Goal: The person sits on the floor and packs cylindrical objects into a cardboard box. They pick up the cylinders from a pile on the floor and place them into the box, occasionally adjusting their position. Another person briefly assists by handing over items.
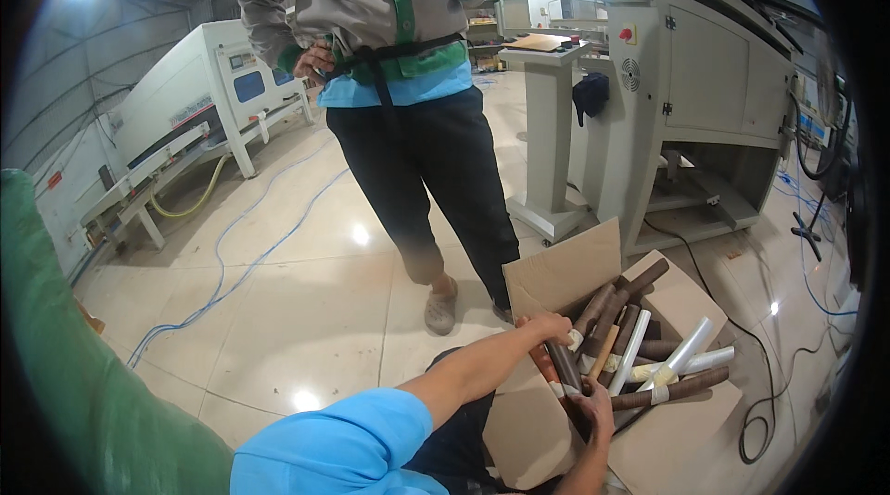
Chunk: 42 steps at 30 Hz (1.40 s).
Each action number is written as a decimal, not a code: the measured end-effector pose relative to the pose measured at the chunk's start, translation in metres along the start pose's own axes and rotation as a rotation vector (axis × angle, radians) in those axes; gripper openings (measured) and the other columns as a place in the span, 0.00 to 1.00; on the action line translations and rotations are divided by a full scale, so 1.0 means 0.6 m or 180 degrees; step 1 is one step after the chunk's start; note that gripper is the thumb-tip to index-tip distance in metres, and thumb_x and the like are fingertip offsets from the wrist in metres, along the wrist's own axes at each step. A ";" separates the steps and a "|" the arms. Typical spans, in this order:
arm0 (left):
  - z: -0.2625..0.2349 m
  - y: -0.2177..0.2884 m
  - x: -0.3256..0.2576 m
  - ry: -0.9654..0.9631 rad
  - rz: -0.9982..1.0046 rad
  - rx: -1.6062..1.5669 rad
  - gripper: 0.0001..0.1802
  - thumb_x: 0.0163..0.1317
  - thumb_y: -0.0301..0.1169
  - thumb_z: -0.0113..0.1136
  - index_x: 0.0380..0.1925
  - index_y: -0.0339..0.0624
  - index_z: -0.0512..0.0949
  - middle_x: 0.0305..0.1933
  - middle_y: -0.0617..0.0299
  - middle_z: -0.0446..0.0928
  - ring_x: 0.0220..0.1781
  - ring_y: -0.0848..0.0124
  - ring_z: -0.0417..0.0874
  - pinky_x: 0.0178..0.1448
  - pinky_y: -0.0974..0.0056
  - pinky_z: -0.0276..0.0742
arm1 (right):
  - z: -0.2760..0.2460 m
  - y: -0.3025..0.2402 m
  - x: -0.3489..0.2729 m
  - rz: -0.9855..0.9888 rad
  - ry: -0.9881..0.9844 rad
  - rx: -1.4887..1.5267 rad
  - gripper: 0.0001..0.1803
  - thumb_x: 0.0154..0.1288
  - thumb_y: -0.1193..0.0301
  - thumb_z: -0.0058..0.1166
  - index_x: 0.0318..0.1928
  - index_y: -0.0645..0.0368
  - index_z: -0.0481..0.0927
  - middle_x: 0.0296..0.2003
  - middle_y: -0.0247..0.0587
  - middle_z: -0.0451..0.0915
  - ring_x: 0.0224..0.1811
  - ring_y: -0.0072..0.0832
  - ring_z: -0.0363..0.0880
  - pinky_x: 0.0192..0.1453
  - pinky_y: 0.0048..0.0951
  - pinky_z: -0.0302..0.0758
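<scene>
Together, left hand (549, 326) and right hand (593, 399) closed around one dark brown cardboard tube (564, 365), held slanted over an open cardboard box (561, 277). Inside, more brown tubes (681, 388) and glossy white plastic rolls (686, 347) heaped crosswise. Beyond, standing person (417, 124) on shiny tiled floor (306, 310), beside grey machine cabinet (705, 87).

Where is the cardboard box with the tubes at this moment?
In the head view, the cardboard box stands on the floor at lower right, before the grey machine cabinet, both hands at its tubes.
</scene>
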<state>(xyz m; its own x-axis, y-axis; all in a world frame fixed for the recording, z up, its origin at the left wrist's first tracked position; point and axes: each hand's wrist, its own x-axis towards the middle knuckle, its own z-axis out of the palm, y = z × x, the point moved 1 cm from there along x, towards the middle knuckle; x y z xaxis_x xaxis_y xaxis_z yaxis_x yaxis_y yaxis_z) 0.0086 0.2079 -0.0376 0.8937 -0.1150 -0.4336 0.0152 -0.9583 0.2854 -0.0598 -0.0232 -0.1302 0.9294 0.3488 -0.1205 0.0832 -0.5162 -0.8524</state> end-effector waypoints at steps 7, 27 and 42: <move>-0.028 0.061 0.022 0.0870 0.1170 -0.0641 0.28 0.59 0.52 0.55 0.51 0.45 0.80 0.52 0.47 0.80 0.56 0.49 0.79 0.58 0.51 0.75 | 0.018 0.009 0.024 -0.0169 0.0664 -0.0959 0.26 0.47 0.64 0.69 0.48 0.60 0.82 0.45 0.50 0.79 0.54 0.48 0.73 0.61 0.44 0.65; -0.018 0.105 0.001 0.0432 0.1427 0.0232 0.28 0.58 0.50 0.58 0.52 0.43 0.80 0.49 0.47 0.81 0.53 0.50 0.81 0.58 0.52 0.75 | -0.021 0.312 -0.166 0.2080 0.1870 -0.1190 0.23 0.60 0.68 0.56 0.55 0.64 0.75 0.50 0.52 0.77 0.60 0.43 0.73 0.64 0.44 0.68; -0.052 0.126 -0.090 0.0820 0.1584 0.0121 0.26 0.61 0.47 0.58 0.52 0.41 0.79 0.48 0.46 0.81 0.52 0.49 0.80 0.56 0.50 0.74 | -0.031 0.311 -0.157 0.2060 0.1681 -0.0935 0.27 0.58 0.72 0.55 0.59 0.66 0.70 0.54 0.52 0.75 0.61 0.42 0.72 0.66 0.43 0.68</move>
<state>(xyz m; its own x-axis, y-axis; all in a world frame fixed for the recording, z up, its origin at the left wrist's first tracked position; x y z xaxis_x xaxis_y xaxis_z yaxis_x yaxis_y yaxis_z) -0.0246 0.1501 0.0342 0.8696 -0.4928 -0.0303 -0.4484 -0.8140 0.3691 -0.1251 -0.1670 -0.2682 0.8649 -0.4506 -0.2213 -0.4950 -0.6925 -0.5247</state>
